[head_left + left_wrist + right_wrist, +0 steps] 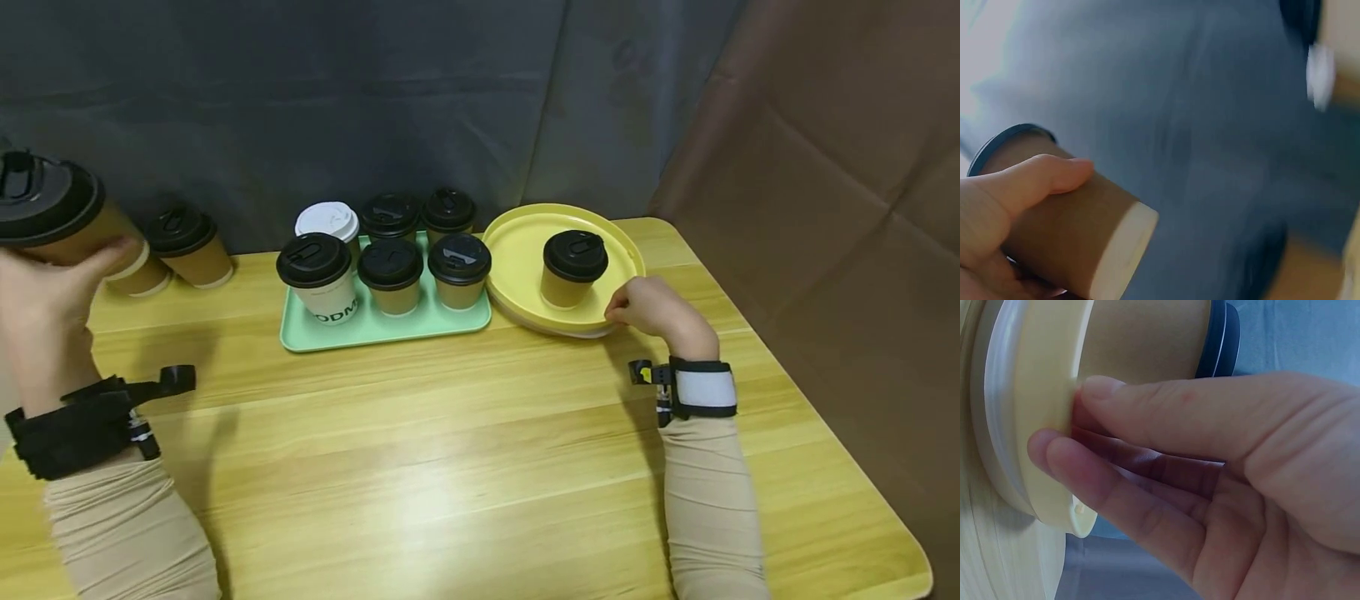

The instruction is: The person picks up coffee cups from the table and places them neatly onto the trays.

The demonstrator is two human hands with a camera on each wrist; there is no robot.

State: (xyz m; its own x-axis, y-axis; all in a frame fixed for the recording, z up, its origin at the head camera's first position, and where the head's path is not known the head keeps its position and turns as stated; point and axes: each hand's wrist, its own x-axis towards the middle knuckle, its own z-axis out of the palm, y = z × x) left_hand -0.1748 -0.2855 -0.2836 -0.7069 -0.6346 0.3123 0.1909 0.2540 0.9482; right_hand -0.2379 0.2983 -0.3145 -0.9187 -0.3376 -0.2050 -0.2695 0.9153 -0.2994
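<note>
My left hand [45, 312] grips a brown paper coffee cup [1066, 219] with a black lid, raised above the table at the far left. The cup is tilted, its pale base toward the right in the left wrist view. My right hand [660, 312] pinches the near right rim of a round yellow tray [517, 258], with thumb inside and fingers outside. A smaller brown cup [564, 287] with a black lid stands upright on that tray. Below the yellow rim a paler edge shows in the right wrist view.
A green rectangular tray [390, 336] sits left of the yellow one, bearing several lidded cups, among them a white lettered cup [330, 302]. Behind my left hand stand a brown cup [198, 262] and another partly hidden cup [142, 282]. Dark cloth [375, 92] hangs behind the table.
</note>
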